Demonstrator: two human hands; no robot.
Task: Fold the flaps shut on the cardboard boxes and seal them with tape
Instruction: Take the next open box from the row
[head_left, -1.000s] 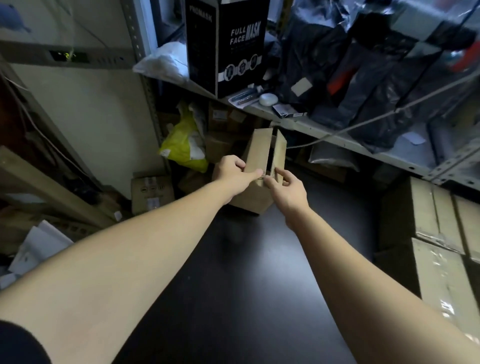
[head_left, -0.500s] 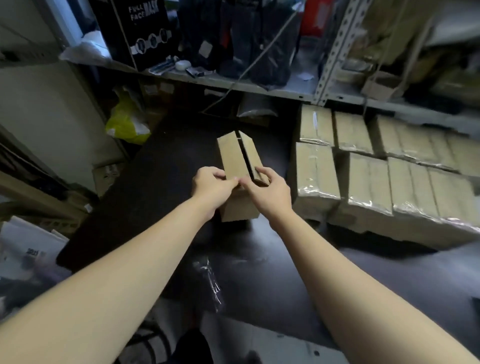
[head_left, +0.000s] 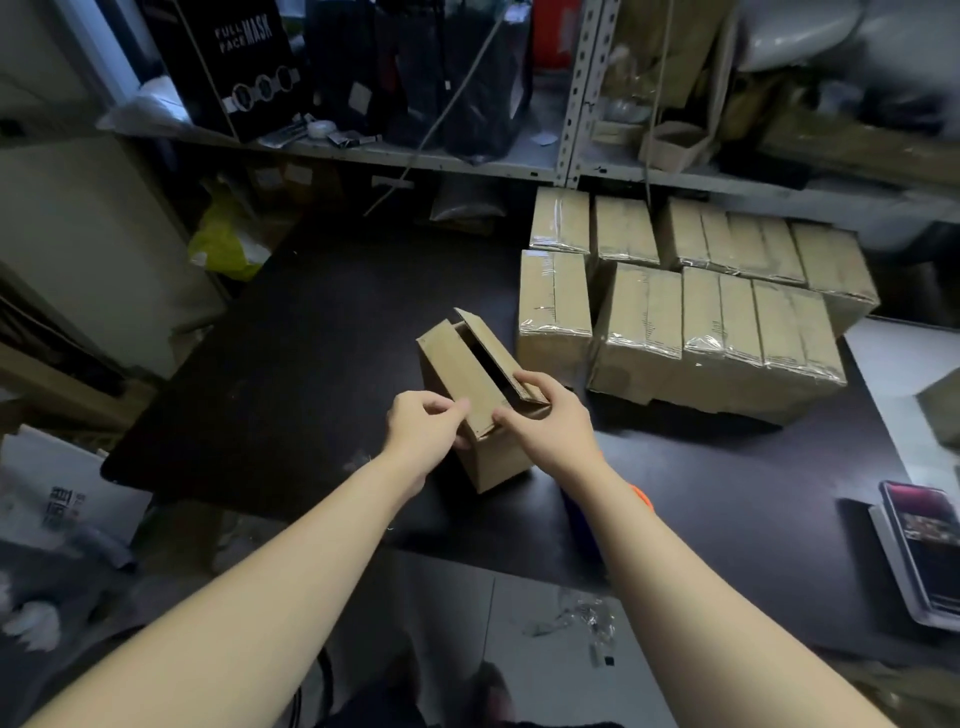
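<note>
- On the head camera, near the front middle of the dark table (head_left: 311, 364), a small cardboard box (head_left: 496, 460) is standing on end and leaning a little to the left. Whether its base is touching the tabletop cannot be told.
- Its two long top flaps are lying nearly closed. The left flap (head_left: 454, 374) is sitting lower and the right flap (head_left: 501, 356) is tilting up slightly, with a dark slit gaping between them.
- The left hand (head_left: 423, 431) is extending from the lower left, its fingers curling and pinching the near end of the left flap between thumb and fingertips.
- The right hand (head_left: 545, 421) is extending from the lower right. Its fingers are bending over the near end of the right flap and its thumb is pressing at the box's near edge, so it is gripping that flap.
- Just right of the box, sealed boxes (head_left: 717, 322) banded with shiny clear tape are sitting packed together in rows, near the held box but apart from it.
- Behind them, a metal shelf (head_left: 467, 163) is carrying a black carton (head_left: 244, 67) reading FULL FACE MASK, beside dark bags.
- A yellow bag (head_left: 223, 249) is slumping beyond the table's far left corner.
- A phone (head_left: 924, 540) is lying at the right edge, its screen glowing.
- Something orange (head_left: 641, 496) is peeking out beside the right forearm; what it is cannot be told.
- Clear plastic scraps (head_left: 587, 618) are lying on the floor below the table's near edge.
</note>
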